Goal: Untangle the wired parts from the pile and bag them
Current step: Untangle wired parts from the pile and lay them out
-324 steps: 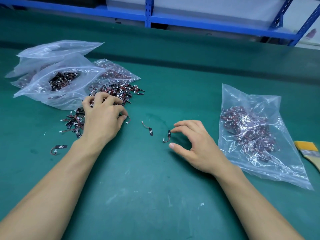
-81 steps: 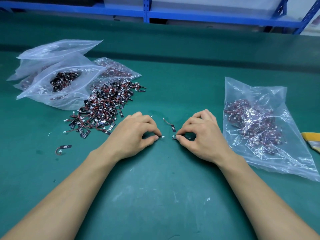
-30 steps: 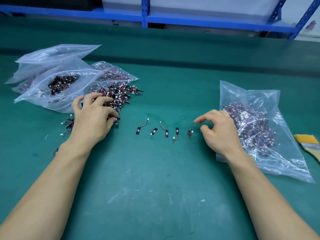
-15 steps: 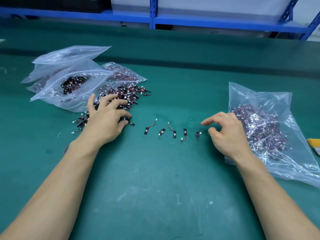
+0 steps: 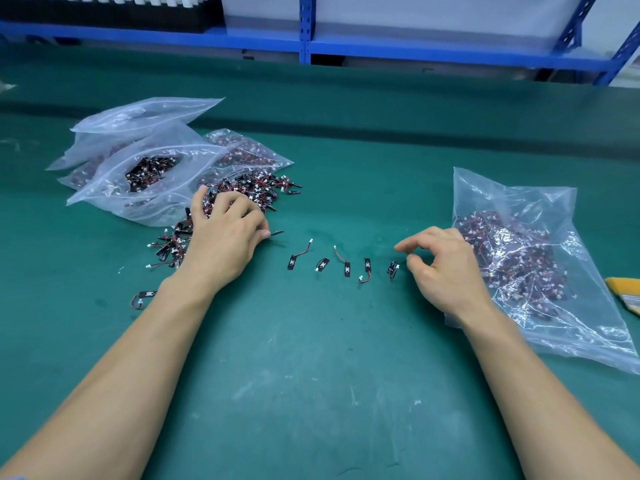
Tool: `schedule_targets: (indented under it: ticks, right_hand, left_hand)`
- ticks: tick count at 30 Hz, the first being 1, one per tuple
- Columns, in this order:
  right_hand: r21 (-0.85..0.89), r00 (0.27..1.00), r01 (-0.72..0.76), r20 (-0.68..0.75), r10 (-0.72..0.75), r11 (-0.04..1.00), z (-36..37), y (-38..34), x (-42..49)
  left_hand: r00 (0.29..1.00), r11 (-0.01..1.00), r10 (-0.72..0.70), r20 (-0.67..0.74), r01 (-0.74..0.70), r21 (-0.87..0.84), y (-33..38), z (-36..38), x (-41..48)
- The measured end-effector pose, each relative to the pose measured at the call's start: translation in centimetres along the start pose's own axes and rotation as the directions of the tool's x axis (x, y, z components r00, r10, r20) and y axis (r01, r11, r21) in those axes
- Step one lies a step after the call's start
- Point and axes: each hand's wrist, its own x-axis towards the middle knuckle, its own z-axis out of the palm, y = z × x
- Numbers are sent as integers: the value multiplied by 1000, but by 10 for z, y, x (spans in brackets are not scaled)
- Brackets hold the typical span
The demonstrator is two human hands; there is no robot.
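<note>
The left hand (image 5: 225, 237) sits on the tangled pile of small black red-wired parts (image 5: 256, 192) at the left of the green table (image 5: 311, 375). Its fingers pinch one part (image 5: 277, 233) at the pile's edge, which I'd draw out slowly so the wires slip free. The right hand (image 5: 443, 268) hovers beside the row of five separated parts (image 5: 346, 266), its fingers loosely curled and empty.

On your bench (image 5: 311, 375): stacked bags (image 5: 149, 150) far left; pile of wired parts (image 5: 256, 190) just right of them, under your left hand (image 5: 225, 237). Row of five parts (image 5: 347, 268) between your hands. One bag (image 5: 526, 258) beside your right hand (image 5: 443, 268); brush (image 5: 625, 289) beyond it. Shelf (image 5: 415, 51) behind.
</note>
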Motion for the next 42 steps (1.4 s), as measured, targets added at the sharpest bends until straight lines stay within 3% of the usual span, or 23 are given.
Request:
schedule_targets:
  ticks: [3,6,11,16,21,26,30,38,42]
  right_hand:
    - [3,1000,-3,-6,3,1000,0,0,-1]
    - [13,1000,-8,-10,9,1000,-1,0,-1]
    - [27,1000,-8,-12,8,1000,-1,-2,-1]
    - [24,1000,2,-8,-1,1000,-2,-5,-1]
    - [17,1000,-4,-5,4,1000,-2,-6,-1]
    - [7,1000,-5,-4,5,1000,-1,-5,-1]
    - [5,1000,2,-4,-2,1000,0,-3,-1]
    - [57,999,15,-33,-13,998,-1,-5,-2]
    - [93,979,170,-126,-157,981,-4,-24,-9]
  left_hand:
    - [993,998,14,-116,-22,-65,2,-9,-3]
    - [990,973,35,-136,-65,-220,11,-23,-10]
    - [998,850,59,34,-32,-525,24,-33,-37]
    - [972,582,-14,236,200,-788,36,-32,-57]
    - [957,484,-17,291,262,-835,39,-30,-60]
    - [957,559,-22,289,251,-790,36,-30,-61]
    - [966,552,-43,257,237,-799,37,-32,-62]
    - [964,367,-94,248,265,-891,45,-34,-61]
    - [961,289,-115,252,276,-917,49,-32,-60]
